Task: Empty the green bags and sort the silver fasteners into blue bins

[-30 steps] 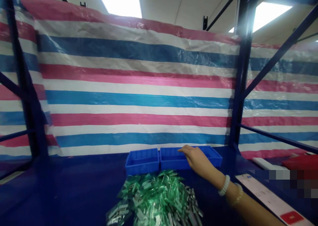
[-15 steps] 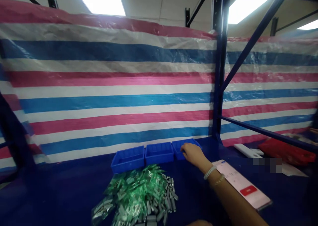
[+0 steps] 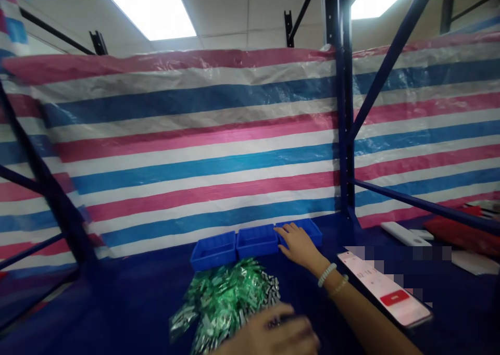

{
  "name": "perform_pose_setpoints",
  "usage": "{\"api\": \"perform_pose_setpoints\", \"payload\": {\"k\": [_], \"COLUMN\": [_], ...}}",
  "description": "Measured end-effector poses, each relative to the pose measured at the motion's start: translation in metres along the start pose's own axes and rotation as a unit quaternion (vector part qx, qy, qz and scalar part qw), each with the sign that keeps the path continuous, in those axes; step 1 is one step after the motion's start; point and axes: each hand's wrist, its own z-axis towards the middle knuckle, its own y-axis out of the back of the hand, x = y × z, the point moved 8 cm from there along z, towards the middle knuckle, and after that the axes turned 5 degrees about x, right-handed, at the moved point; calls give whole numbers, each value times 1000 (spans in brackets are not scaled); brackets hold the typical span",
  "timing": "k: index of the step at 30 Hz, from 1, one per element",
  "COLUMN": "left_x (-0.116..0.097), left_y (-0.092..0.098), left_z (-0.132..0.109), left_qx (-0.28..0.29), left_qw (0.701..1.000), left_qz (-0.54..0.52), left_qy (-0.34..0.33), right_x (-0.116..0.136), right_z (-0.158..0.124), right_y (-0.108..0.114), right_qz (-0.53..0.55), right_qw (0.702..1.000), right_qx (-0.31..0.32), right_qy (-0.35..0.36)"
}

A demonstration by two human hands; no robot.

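Observation:
Three small blue trays stand in a row at the back of the dark blue work surface: left tray (image 3: 213, 250), middle tray (image 3: 257, 240) and right tray (image 3: 312, 229). My right hand (image 3: 299, 243) reaches forward with fingers spread and rests on the front edge of the right tray. A heap of small metal parts in green plastic bags (image 3: 224, 300) lies in front of the trays. My left hand (image 3: 273, 334) is blurred at the bottom edge, just over the near side of the heap; its fingers do not show clearly.
A phone (image 3: 385, 294) with a lit screen lies to the right of my right forearm. A striped red, white and blue tarp (image 3: 203, 152) hangs behind the trays. Blue rack posts (image 3: 339, 110) stand at right and left. White and red items (image 3: 449, 232) lie at far right.
The view has shifted. A third blue tray now stands to the right of the two, with my right hand on it. My left hand has come into view over the heap.

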Motion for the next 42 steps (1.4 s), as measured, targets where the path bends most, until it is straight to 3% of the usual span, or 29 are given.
{"api": "perform_pose_setpoints", "payload": {"k": [1, 3, 6, 8, 11, 16, 30, 34, 37, 40, 42], "left_x": [20, 77, 153, 181, 199, 208, 219, 211, 198, 174, 154], "left_y": [14, 45, 62, 55, 35, 13, -4, 7, 29, 57, 64], "left_z": [-13, -52, -125, -166, -204, -211, -220, -217, -209, -196, -189], "left_qx": [-26, -64, -2, 44, 70, 23, -66, -99, -153, -212, -192], "left_qw": [999, 976, 922, 909, 892, 888, 885, 872, 861, 856, 868], "left_qz": [21, 100, 93, 31, -56, -116, -97, -85, -52, -18, -26], "left_qy": [29, 183, 375, 413, 444, 445, 450, 471, 483, 472, 457], "right_x": [1, 1, 1, 1, 0, -3, -8, -8, -3, 8, 18], "right_z": [0, 1, 0, 0, 1, 3, 9, 7, 6, 0, -13], "right_y": [-5, -14, -25, -28, -31, -36, -44, -37, -21, -1, 9], "right_qz": [-1, -3, -5, -5, -4, -4, 11, 23, 34, 57, 112], "right_qw": [1000, 1000, 999, 999, 999, 999, 998, 999, 999, 997, 991], "right_qx": [6, 18, 31, 31, 27, 21, 29, 23, -6, -42, -60], "right_qy": [4, 12, 24, 29, 36, 42, 49, 36, 24, 22, 44]}}
